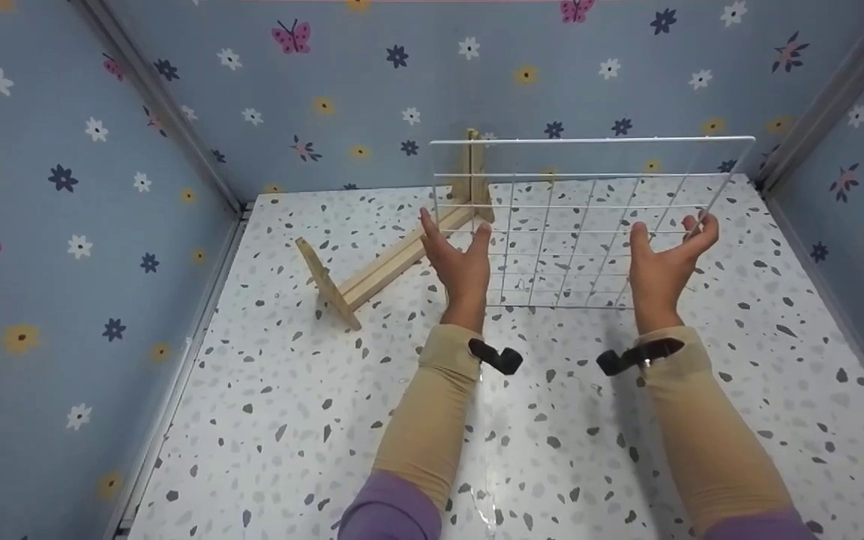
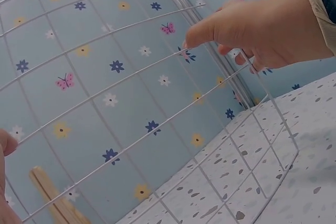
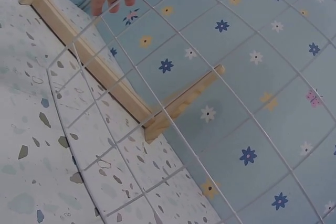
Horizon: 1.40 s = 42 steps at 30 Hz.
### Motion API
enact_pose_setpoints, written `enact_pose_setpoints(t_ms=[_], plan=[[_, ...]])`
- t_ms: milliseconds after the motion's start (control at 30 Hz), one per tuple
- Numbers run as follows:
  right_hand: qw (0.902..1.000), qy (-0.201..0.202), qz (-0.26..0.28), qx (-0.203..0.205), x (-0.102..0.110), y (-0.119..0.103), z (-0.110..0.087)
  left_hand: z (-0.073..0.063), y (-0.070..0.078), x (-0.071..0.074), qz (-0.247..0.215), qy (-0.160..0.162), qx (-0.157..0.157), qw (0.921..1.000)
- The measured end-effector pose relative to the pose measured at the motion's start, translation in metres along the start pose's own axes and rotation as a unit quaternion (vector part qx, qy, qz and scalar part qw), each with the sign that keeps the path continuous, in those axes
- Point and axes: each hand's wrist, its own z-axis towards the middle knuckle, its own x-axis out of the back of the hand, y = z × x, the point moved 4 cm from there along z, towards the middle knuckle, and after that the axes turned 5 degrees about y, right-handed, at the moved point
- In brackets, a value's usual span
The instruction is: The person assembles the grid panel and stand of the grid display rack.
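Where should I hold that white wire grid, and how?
I'd grip the wire grid by its left edge and right edge together, coming from the near side: it's wide and flat, so that should balance it, and its gaps leave finger room.

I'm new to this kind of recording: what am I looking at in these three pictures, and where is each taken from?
No machine here: a person's bare left hand and right hand do the work. The wide view comes from a head camera looking forward and down; the two close views, from the left and right wrists. Both hands hold a white wire grid by its sides. On the speckled surface rests a wooden stand, left of the grid and partly seen through it.
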Motion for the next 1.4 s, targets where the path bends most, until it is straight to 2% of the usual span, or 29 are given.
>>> enact_pose_setpoints(t_ms=[233,367,533,733,1167,1400], plan=[[0.9998,0.007,0.013,0.011,0.002,0.001,-0.001,0.0,0.006,0.003,0.007,-0.009,-0.068,0.9976],[0.9997,-0.008,0.012,0.021,0.001,-0.001,0.0,0.001,0.004,0.01,0.013,-0.039,-0.082,0.9958],[0.9997,-0.015,0.004,0.018,0.001,-0.003,0.002,0.004,0.0,0.019,0.026,-0.088,-0.06,0.994],[0.9998,-0.011,0.013,0.008,0.002,-0.002,0.004,0.012,0.003,0.023,0.039,-0.131,-0.03,0.9902],[0.9998,-0.017,0.007,0.007,0.0,-0.001,0.003,0.019,0.002,0.027,0.025,-0.142,0.007,0.9895],[0.9995,-0.022,0.021,-0.008,0.002,0.003,0.001,0.018,-0.001,0.027,-0.013,-0.159,0.011,0.9871]])
